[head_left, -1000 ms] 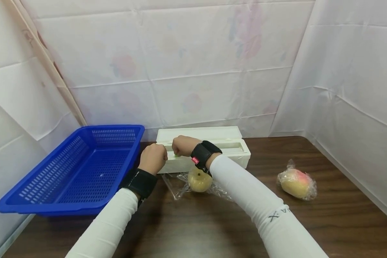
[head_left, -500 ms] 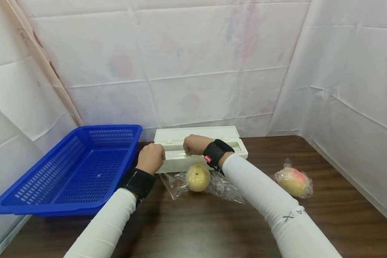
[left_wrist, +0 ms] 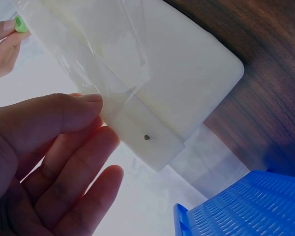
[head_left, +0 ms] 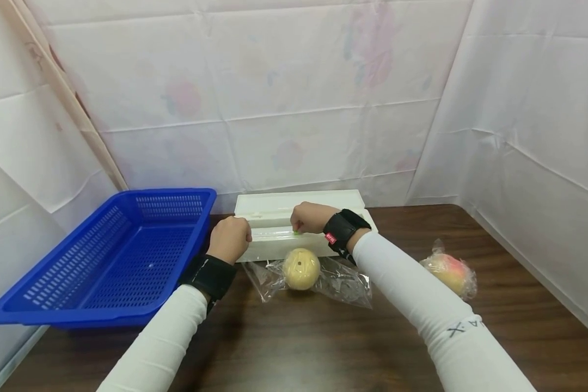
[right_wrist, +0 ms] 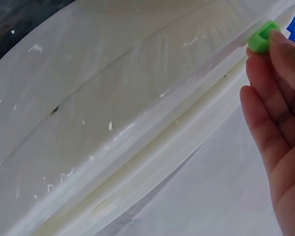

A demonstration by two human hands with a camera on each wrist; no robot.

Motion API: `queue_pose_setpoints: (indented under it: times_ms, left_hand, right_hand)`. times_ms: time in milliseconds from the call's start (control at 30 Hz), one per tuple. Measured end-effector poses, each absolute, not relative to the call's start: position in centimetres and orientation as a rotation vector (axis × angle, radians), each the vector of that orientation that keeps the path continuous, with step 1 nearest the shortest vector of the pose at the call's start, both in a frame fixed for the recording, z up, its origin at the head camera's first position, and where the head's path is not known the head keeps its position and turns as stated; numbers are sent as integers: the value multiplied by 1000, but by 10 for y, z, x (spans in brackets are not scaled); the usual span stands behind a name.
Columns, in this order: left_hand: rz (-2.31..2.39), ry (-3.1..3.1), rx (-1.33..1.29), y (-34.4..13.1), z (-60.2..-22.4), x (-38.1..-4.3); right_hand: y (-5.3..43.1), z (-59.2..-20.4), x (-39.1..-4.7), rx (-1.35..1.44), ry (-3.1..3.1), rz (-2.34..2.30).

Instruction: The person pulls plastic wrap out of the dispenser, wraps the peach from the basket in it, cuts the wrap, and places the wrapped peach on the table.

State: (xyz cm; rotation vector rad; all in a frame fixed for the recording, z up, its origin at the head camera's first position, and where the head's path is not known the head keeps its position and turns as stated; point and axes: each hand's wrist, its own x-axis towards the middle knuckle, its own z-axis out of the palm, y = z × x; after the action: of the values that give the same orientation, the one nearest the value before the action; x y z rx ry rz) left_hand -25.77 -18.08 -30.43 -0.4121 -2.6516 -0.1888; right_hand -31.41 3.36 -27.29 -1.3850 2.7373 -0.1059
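A long white cling film dispenser (head_left: pixel 269 250) lies at the back of the table, its lid (head_left: pixel 299 201) raised. At its left end my left hand (head_left: pixel 230 239) pinches the edge of the clear cling film (left_wrist: pixel 120 64) between thumb and fingers. My right hand (head_left: pixel 314 216) is over the box, right of centre, pinching a small green slide cutter (right_wrist: pixel 263 38) on its edge. In front of the box, a round yellow fruit (head_left: pixel 301 269) rests on a spread sheet of clear film (head_left: pixel 345 283).
A blue plastic basket (head_left: pixel 196 239) stands on the left. To the right, partly behind my right forearm, lies a yellow and pink fruit (head_left: pixel 453 269) wrapped in film. White sheeting (head_left: pixel 294 109) hangs behind and along both sides of the dark wooden table (head_left: pixel 284 348).
My right hand has moved to the right along the box with the green slide cutter. The left hand has stayed at the box's left end.
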Motion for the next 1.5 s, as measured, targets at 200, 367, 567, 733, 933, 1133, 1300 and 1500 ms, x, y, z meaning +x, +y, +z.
queue_pose_setpoints:
  times_ms: [200, 367, 567, 733, 933, 1133, 1300, 1500]
  left_hand:
    - [-200, -2646, -415, -178, -305, -258]
    - [-196, -2649, -427, -174, -308, -260]
    - [-176, -2646, -437, -171, -307, -262]
    - [-187, -2657, -438, -169, -303, -261]
    - [-197, -2646, -452, -165, -301, -260]
    - [-189, -2643, -445, -161, -302, -262]
    - [-187, -2638, -447, -160, -303, -263]
    - [-175, -2620, -442, -164, -303, -263]
  right_hand:
    - [42, -273, -315, -1406, 2734, -140]
    - [48, -277, -316, -1435, 2722, -134]
    - [53, -277, -316, -1430, 2711, -136]
    - [57, -277, -317, -1422, 2714, -116]
    - [62, -275, -317, -1398, 2724, -64]
    - [72, -275, -315, -1394, 2728, -61]
    - [83, -274, -313, -1380, 2745, -46]
    - [102, -275, -312, -1341, 2778, -42]
